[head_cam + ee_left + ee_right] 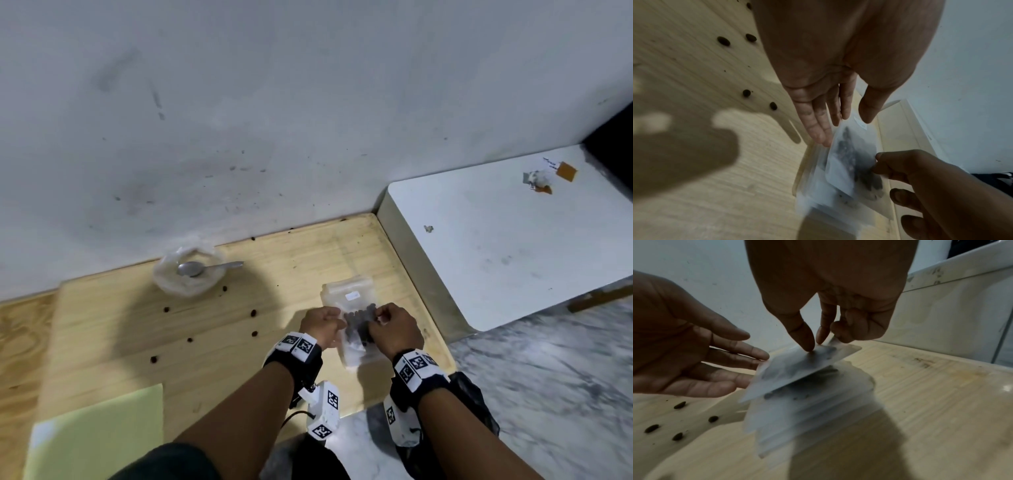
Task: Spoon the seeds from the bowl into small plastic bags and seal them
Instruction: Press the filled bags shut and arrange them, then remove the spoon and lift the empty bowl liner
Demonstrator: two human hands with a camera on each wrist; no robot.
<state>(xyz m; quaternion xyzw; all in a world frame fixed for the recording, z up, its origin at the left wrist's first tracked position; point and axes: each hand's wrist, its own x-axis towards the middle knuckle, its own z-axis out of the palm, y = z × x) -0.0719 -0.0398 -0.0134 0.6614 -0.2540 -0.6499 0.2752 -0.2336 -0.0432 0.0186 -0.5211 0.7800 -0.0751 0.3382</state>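
My right hand (830, 293) pinches a filled bag (797, 368) by its edge, thumb and forefinger pressed together on the plastic; my left hand (688, 344) lies beside it with fingers straight and loosely apart, tips touching the bag's other edge — steadying, not gripping. The bag hangs just above a stack (356, 346) of like bags on the board (239, 342), dark seeds showing through the upper ones; whether this bag's strip is pressed closed I cannot tell, the plastic being blurred. Past the stack lie more bags (347, 291), seemingly unfilled. Loose seeds (254, 312) dot the wood to the left. Farther off, by the wall, the bowl (189, 275) holds the spoon (205, 268) and, as far as I see, no seeds; I judge the spooning nearly done — what is left is stacking this bag and gathering the strays.
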